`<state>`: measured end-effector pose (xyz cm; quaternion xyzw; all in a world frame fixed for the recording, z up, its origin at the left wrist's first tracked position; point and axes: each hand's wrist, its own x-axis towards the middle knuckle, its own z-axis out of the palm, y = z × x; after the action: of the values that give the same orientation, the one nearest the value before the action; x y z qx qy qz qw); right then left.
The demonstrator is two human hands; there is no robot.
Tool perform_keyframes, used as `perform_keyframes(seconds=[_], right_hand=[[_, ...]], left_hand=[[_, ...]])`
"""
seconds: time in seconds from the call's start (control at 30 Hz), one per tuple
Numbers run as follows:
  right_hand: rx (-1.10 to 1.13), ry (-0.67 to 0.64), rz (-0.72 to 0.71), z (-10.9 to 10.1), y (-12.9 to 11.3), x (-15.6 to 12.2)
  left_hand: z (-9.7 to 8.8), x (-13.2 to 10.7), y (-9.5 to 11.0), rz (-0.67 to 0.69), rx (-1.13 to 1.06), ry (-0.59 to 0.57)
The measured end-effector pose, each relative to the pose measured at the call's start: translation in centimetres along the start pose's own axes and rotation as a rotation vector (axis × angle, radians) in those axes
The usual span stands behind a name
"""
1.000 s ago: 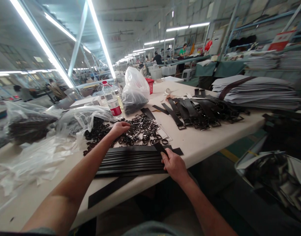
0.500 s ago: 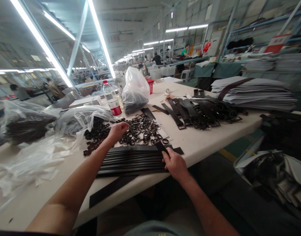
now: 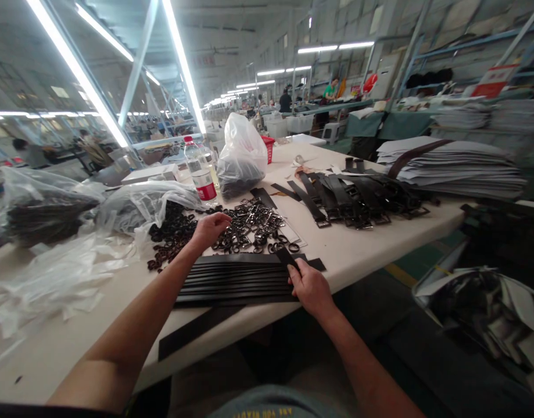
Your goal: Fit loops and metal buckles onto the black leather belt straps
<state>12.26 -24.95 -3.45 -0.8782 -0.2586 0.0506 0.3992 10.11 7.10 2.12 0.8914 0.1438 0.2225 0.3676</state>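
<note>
My right hand grips a black strap near its end, thumb on top, over the right end of a row of black leather strips. These strips lie side by side along the table's front edge. My left hand is over the pile of metal buckles, its fingers drawn together. Whether anything is between those fingertips is hidden. Small dark loops are heaped under and left of the left wrist. One more dark strip lies slantwise at the table edge.
Belts with buckles lie piled on the table's right side, near a strapped stack of pale sheets. A bottle, a filled plastic bag and a red basket stand behind. Plastic wrapping covers the left.
The view has shifted very slightly. My left hand has edged a little to the right over the buckles; my right hand keeps its hold on the strap.
</note>
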Motion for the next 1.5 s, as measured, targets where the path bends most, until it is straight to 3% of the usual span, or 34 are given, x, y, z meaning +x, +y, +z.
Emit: perform_keyframes(seconds=[0.2,0.43,0.7,0.8,0.97,1.1,1.3,1.5], right_hand=[[-0.011,0.004,0.001,0.0,0.0,0.0],[-0.032,0.013,-0.001,0.0,-0.1,-0.1],[-0.037,0.017,0.001,0.1,0.1,-0.1],[-0.038,0.006,0.006,0.1,0.1,-0.2],[-0.043,0.005,0.009,0.0,-0.1,-0.2],[-0.043,0.009,0.009,0.0,-0.1,-0.2],[-0.036,-0.004,0.009,0.0,0.0,-0.1],[-0.026,-0.002,0.012,-0.1,-0.2,-0.1]], left_hand=[[1.1,0.0,-1.3,-0.103,-0.135,-0.028],[0.6,0.2,-3.0,-0.022,0.127,-0.007],[0.2,-1.8,-1.0,0.272,0.373,-0.423],[0.6,-1.7,-0.7,0.302,0.434,-0.49],[2.1,-0.7,-0.5,0.248,0.47,-0.457],[2.7,-0.3,-0.1,0.154,0.372,-0.381],[1.1,0.4,0.0,-0.101,0.03,-0.184],[-0.5,0.3,0.6,-0.327,-0.393,-0.094]])
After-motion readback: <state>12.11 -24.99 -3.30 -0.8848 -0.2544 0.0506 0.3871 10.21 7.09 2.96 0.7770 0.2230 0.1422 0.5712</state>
